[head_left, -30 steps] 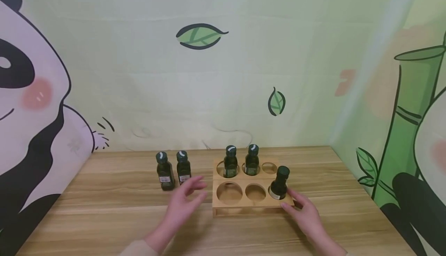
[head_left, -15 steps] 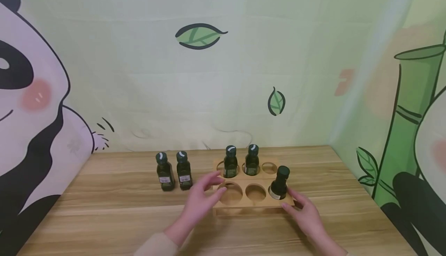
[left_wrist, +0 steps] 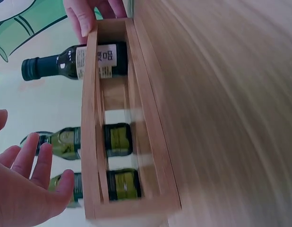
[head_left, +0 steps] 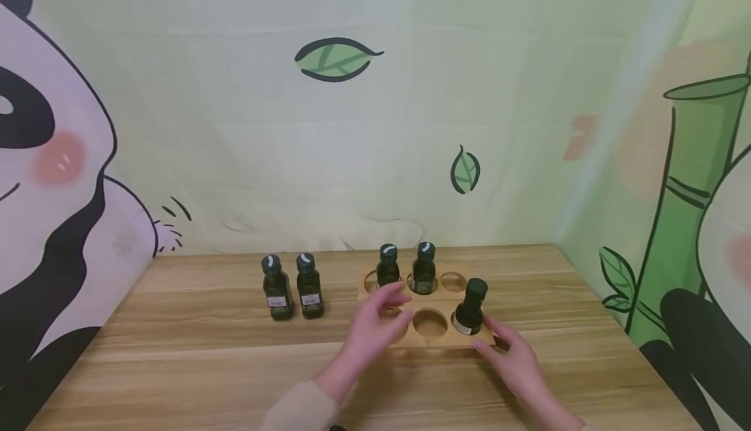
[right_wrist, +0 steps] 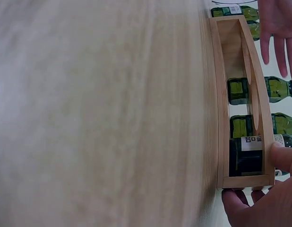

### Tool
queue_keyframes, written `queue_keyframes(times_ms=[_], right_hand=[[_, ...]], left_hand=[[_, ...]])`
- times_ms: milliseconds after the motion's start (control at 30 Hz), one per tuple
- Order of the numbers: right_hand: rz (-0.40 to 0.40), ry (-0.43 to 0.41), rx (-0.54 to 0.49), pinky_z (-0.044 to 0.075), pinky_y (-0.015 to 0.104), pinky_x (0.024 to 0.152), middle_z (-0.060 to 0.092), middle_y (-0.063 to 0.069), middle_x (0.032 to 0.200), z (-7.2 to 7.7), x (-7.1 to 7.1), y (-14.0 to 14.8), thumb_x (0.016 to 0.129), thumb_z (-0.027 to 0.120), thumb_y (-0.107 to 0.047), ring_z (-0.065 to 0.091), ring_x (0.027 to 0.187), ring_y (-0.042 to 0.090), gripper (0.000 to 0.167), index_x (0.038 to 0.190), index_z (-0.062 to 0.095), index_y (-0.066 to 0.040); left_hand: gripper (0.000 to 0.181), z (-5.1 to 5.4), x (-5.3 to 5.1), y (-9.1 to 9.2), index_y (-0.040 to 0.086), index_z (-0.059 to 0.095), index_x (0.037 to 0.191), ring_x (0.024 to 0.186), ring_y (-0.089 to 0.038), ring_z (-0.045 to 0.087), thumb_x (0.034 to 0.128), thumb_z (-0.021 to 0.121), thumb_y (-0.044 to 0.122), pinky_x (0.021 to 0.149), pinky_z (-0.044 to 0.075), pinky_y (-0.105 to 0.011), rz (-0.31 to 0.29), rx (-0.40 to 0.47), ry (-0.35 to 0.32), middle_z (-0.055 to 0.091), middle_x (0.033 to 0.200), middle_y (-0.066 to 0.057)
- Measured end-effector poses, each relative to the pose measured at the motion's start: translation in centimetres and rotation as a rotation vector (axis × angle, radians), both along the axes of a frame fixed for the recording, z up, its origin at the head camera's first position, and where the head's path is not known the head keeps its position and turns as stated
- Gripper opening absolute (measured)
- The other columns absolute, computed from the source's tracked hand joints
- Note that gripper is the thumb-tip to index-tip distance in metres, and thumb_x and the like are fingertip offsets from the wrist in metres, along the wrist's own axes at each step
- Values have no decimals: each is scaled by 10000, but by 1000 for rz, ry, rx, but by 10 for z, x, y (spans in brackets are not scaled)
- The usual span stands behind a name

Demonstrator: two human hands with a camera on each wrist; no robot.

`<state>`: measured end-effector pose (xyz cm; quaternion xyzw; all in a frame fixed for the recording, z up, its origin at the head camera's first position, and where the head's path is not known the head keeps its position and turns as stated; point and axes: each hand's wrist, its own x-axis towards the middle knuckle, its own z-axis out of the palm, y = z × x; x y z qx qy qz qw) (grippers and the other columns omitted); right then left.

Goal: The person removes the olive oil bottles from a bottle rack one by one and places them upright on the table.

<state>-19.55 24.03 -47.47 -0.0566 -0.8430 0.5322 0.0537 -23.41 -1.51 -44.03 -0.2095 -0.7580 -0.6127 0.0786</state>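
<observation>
A two-row wooden bottle rack (head_left: 437,338) with round holes stands on the table. In its front right hole a dark bottle (head_left: 471,307) with a black cap leans a little. Two green bottles (head_left: 424,268) stand in the back row. My right hand (head_left: 513,360) holds the rack's right end, thumb at the front edge, beside the dark bottle. Over the rack's front left hole hovers my left hand (head_left: 375,326), fingers loosely bent with nothing between them, partly hiding that hole and the back left bottle (head_left: 388,265). In the left wrist view, the left hand (left_wrist: 30,189) is apart from the rack.
Two more dark green bottles, one at far left (head_left: 278,287) and one beside it (head_left: 309,285), stand upright on the wooden table (head_left: 193,326) left of the rack. Behind the table hangs a printed backdrop (head_left: 235,124) with pandas and bamboo.
My left hand has moved right, from beside the left bottles to above the rack's front left hole. The right hand, rack and bottles have stayed in place.
</observation>
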Motion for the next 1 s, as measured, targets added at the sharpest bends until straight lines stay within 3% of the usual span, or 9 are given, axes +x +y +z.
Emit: queue_keyframes(times_ms=[100,367,600,767,1000], right_hand=[[0,5,3,515,348,895,476,256,1398,0,0,0,895,741,-111,533,1194,432,576,1401,505,30],[12,11,4,495,479,960,472,273,1400,0,-1,-1,898,741,-131,523,1198,452,582,1399,499,41],[6,5,3,481,496,974,477,265,1399,1,-1,-1,904,731,-120,520,1207,445,564,1399,505,29],[17,11,-3,474,504,980,475,269,1400,2,0,-1,906,731,-128,520,1207,451,564,1399,507,30],[30,1,-13,498,484,948,458,264,1413,1,1,1,920,713,-123,509,1215,455,562,1414,492,27]], left_hand=[[446,0,-1,10,23,593,1316,1091,-316,627,904,729,126,987,456,-540,-4,-9,10,701,1124,-132],[449,2,-4,31,42,598,1317,1096,-238,633,903,737,146,969,466,-512,20,-60,15,712,1130,-81],[468,-1,-10,48,60,581,1338,1136,-269,612,907,733,162,1022,426,-548,-39,-28,-25,693,1174,-112],[502,-3,-13,60,79,576,1355,1127,-234,616,901,745,209,957,498,-477,-47,-48,-34,687,1189,-87],[550,7,-14,75,74,562,1369,1175,-227,596,890,756,263,991,477,-484,-74,-82,-29,667,1243,-89]])
